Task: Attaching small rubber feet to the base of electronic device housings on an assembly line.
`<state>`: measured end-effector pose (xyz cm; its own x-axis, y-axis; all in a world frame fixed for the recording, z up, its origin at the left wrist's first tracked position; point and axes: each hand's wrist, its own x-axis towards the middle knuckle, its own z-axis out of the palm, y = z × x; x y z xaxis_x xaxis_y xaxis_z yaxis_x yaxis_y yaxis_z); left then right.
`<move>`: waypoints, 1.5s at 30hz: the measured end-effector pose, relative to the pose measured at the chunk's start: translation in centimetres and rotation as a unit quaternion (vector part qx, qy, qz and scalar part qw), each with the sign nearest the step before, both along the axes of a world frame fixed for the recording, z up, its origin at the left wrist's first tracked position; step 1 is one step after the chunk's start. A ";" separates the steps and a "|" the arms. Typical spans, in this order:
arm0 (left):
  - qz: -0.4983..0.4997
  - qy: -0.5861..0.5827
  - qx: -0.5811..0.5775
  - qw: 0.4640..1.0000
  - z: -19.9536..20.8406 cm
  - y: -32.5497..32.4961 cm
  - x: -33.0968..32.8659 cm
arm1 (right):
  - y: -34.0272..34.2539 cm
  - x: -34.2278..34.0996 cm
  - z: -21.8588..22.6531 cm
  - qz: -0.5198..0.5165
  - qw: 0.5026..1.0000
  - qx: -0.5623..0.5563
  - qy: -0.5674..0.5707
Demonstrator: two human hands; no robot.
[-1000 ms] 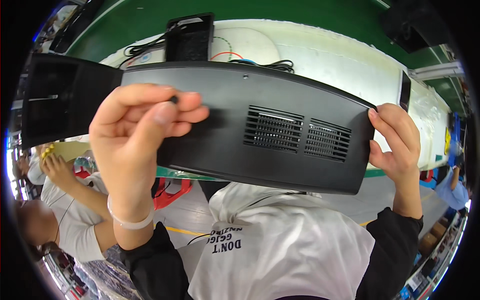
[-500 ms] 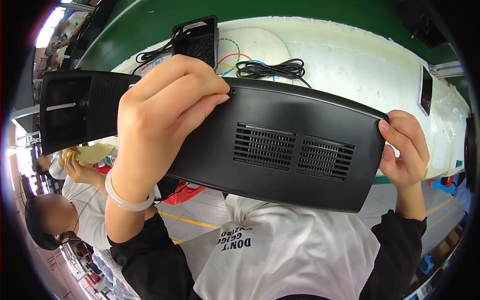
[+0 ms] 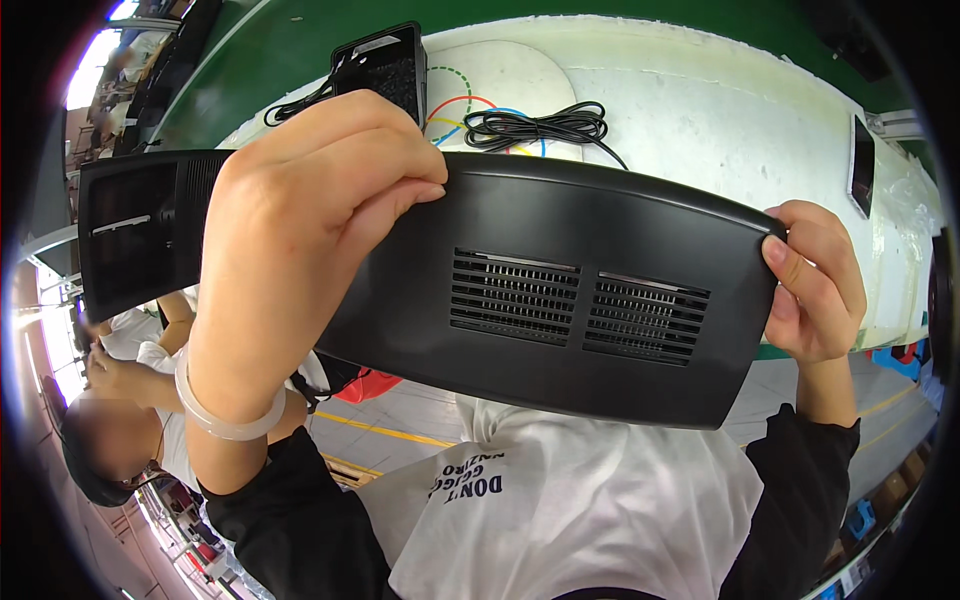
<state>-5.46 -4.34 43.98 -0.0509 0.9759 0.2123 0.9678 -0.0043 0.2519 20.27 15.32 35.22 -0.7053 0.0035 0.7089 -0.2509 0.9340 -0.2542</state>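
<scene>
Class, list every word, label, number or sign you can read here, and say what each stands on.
Wearer's white shirt: dark printed lettering on the front; its wording is not copied here.
Black tray: pale strip, too small to read.
Black vented panel: no lettering visible on the part showing.

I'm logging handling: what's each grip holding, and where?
The right grip holds the black vented case by its upper right corner. The left grip is at its top edge; anything pinched there is hidden.

The left hand (image 3: 310,190) has moved from above the black housing (image 3: 560,385), pinching a small dark piece, to the housing's upper edge. The fingertips (image 3: 426,160) now cover the hole there.
</scene>
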 end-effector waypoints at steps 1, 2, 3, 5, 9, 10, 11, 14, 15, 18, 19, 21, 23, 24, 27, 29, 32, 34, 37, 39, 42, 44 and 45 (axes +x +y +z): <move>0.001 -0.001 -0.002 1.000 0.1 0.0 0.0 | 0.1 -0.1 -0.1 -0.001 1.000 0.000 0.000; 0.000 -0.001 -0.002 1.000 0.3 0.2 0.0 | 0.2 -0.1 -0.3 0.007 1.000 -0.009 0.009; 0.012 -0.011 -0.036 0.999 0.5 0.3 -0.1 | 0.2 -0.1 -0.6 0.016 1.000 -0.018 0.018; 0.021 -0.022 -0.071 0.997 1.2 1.3 -0.4 | 0.5 -0.1 -1.0 0.016 0.999 -0.020 0.024; 0.033 -0.066 -0.202 0.977 1.4 4.0 -1.1 | 1.5 -0.2 -1.4 0.043 0.998 -0.026 0.025; 0.028 -0.076 -0.248 0.965 1.5 4.7 -0.7 | 1.7 -0.2 -1.4 0.048 0.998 -0.027 0.024; 0.023 -0.085 -0.294 0.952 1.6 5.4 -0.5 | 1.9 -0.3 -1.4 0.059 0.998 -0.029 0.018; 0.043 -0.093 -0.396 0.913 2.0 7.4 0.3 | 2.0 -0.6 -1.6 0.063 0.997 -0.049 0.012; 0.071 -0.064 -0.426 0.900 2.3 7.8 0.4 | 1.9 -0.9 -1.7 0.062 0.996 -0.068 0.021; 0.114 -0.076 -0.466 0.874 3.2 8.7 0.7 | 1.6 -1.1 -2.4 0.053 0.995 -0.089 0.017; 0.118 -0.075 -0.465 0.874 3.1 8.6 0.5 | 1.6 -1.3 -2.6 0.056 0.994 -0.088 0.020; 0.050 -0.071 -0.426 0.901 2.7 8.4 -0.1 | 1.9 -1.7 -3.1 0.083 0.986 -0.123 0.072; 0.049 -0.057 -0.425 0.902 2.4 8.2 -0.6 | 1.8 -1.8 -3.3 0.080 0.986 -0.131 0.065; 0.043 -0.046 -0.425 0.903 1.9 8.4 -1.0 | 1.8 -1.8 -3.5 0.071 0.986 -0.139 0.054; 0.000 -0.147 -0.384 0.911 0.8 7.8 -3.5 | 1.9 -2.1 -3.5 0.064 0.989 -0.120 0.063; -0.040 -0.174 -0.385 0.906 -0.9 6.9 -6.0 | 1.5 -1.2 -4.0 0.039 0.991 -0.113 0.061; 0.041 -0.134 -0.352 0.925 -2.5 4.3 -6.2 | -1.2 0.7 -6.6 -0.058 0.930 -0.359 0.052; 0.128 -0.128 -0.283 0.942 -3.8 3.5 -4.2 | -4.7 3.3 -11.4 -0.111 0.795 -0.593 0.058; 0.188 -0.055 -0.235 0.952 -3.2 2.7 -2.2 | -10.0 5.2 -17.8 -0.110 0.683 -0.721 0.046; 0.175 -0.028 -0.208 0.962 -2.4 2.3 -0.6 | -13.4 4.0 -16.7 -0.152 0.641 -0.751 0.038; 0.153 0.005 -0.177 0.972 0.4 1.2 3.7 | -15.1 5.4 -25.1 -0.016 0.524 -0.832 0.180; 0.145 -0.001 -0.145 0.979 2.5 0.6 6.0 | -14.1 6.3 -21.1 -0.013 0.581 -0.793 0.183; 0.148 -0.008 -0.127 0.981 3.3 0.6 7.1 | -13.0 6.3 -18.1 -0.005 0.628 -0.753 0.195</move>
